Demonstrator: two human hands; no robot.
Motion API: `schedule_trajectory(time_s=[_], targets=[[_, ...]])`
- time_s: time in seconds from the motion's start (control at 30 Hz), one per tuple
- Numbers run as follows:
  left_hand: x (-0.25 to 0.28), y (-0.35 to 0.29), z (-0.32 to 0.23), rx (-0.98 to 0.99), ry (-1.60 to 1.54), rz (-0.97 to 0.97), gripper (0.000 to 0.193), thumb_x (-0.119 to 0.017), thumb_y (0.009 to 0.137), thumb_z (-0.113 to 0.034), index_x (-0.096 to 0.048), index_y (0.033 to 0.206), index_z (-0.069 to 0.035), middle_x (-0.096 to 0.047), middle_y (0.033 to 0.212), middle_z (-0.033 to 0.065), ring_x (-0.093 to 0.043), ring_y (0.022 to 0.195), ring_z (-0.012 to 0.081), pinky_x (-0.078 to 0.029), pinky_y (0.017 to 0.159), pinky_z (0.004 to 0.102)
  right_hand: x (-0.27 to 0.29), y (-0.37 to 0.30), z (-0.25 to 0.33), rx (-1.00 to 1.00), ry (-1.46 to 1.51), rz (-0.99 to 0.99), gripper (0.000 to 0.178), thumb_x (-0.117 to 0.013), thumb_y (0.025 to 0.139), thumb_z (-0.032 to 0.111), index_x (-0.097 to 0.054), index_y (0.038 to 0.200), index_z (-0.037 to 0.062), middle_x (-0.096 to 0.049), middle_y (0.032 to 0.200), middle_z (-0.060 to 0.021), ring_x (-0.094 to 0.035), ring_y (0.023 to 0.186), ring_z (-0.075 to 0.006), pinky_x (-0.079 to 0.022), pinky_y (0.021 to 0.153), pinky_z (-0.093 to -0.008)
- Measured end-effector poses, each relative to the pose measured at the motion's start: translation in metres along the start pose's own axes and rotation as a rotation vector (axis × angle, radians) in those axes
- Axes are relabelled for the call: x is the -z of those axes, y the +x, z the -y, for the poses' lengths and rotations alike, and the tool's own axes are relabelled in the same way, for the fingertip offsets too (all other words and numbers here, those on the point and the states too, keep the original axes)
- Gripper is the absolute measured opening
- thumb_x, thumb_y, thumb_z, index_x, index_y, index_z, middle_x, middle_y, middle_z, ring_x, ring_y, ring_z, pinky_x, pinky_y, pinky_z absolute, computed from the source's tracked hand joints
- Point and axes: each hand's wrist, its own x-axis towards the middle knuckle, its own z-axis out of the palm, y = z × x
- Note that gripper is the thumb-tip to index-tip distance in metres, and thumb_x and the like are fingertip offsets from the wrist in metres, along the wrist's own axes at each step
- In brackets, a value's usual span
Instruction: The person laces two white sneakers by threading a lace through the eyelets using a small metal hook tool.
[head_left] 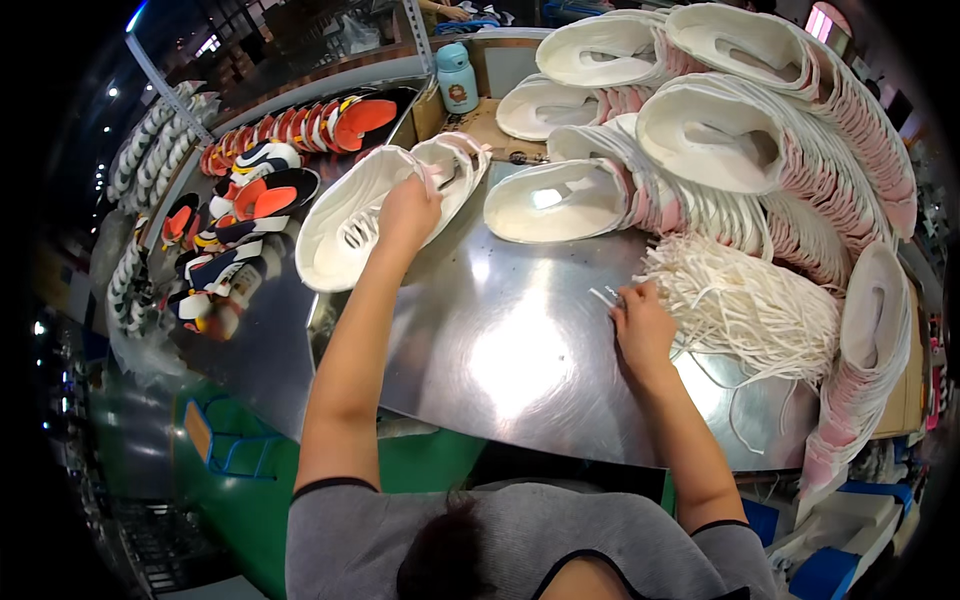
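A white shoe upper [335, 215] with a short run of lacing lies at the back left of the metal table, against a second white upper [455, 165]. My left hand [410, 212] is closed on the inner edge of the laced upper. To the right, my right hand [643, 322] is closed with its fingertips on a white shoelace [603, 296], whose end pokes out to the left. This hand rests beside a thick bundle of white shoelaces [750, 305]. A few strands hang from the bundle's near side onto the metal.
Nested stacks of white and pink uppers [715, 130] rise at the back right, and another stack [870, 320] leans at the right edge. A light-blue bottle [457, 80] stands behind. Orange, white and navy shoe parts [265, 195] lie at left. A blue-framed stool [225, 440] stands on the green floor.
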Motion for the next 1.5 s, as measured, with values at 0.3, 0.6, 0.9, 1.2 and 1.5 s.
schedule_trajectory(time_s=[0.3,0.6,0.9,1.2,1.5], targets=[[-0.137,0.04,-0.002,0.055,-0.641,-0.088,0.045,-0.064,0.094,-0.025,-0.057,0.128,0.003,-0.066,0.11,0.0165,-0.064,0.095,0.0265,-0.049,0.087,0.0361,0.024,-0.011,0.001,0.105,0.009,0.225,0.013,-0.068,0.085,0.011,-0.06,0.092,0.0036,-0.061,0.099,-0.0132,-0.064,0.073,-0.0354,-0.051,0.064,-0.0431],[-0.091,-0.022,-0.038,-0.064,-0.411,-0.248,0.016,-0.066,0.085,-0.01,-0.066,0.099,-0.002,-0.061,0.093,0.014,-0.061,0.088,0.0307,-0.047,0.079,0.0378,0.085,-0.032,0.115,-0.398,1.489,0.786,0.019,-0.068,0.09,0.004,-0.065,0.109,0.0019,-0.064,0.098,-0.0019,-0.061,0.09,-0.0099,-0.05,0.079,-0.0239],[0.003,-0.228,-0.212,-0.735,-0.223,0.139,0.03,-0.066,0.068,-0.007,-0.067,0.098,-0.005,-0.062,0.109,0.011,-0.055,0.112,0.0308,-0.043,0.083,0.0428,0.125,-0.112,0.027,-0.705,1.664,0.243,0.009,-0.061,0.097,0.014,-0.057,0.096,0.0061,-0.061,0.08,0.0001,-0.036,0.049,-0.0002,-0.027,0.046,-0.0164],[0.029,-0.187,-0.138,-0.504,0.135,-0.013,0.025,-0.067,0.089,-0.021,-0.066,0.103,0.0,-0.065,0.098,0.0172,-0.062,0.095,0.0341,-0.049,0.079,0.0447,0.164,-0.121,0.049,-0.502,1.616,0.402,0.013,-0.063,0.094,0.015,-0.058,0.099,0.0035,-0.063,0.078,-0.0029,-0.037,0.049,-0.0006,-0.027,0.044,-0.0182],[0.009,-0.127,-0.117,0.235,-0.346,1.118,0.062,-0.053,0.096,-0.059,-0.067,0.083,0.0,-0.055,0.06,0.0044,-0.048,0.048,0.0161,-0.045,0.054,0.0324,0.017,-0.07,0.067,-0.544,1.24,0.342,0.018,-0.066,0.094,0.017,-0.062,0.103,0.0016,-0.067,0.084,-0.0031,-0.057,0.071,-0.0052,-0.042,0.065,-0.0196]])
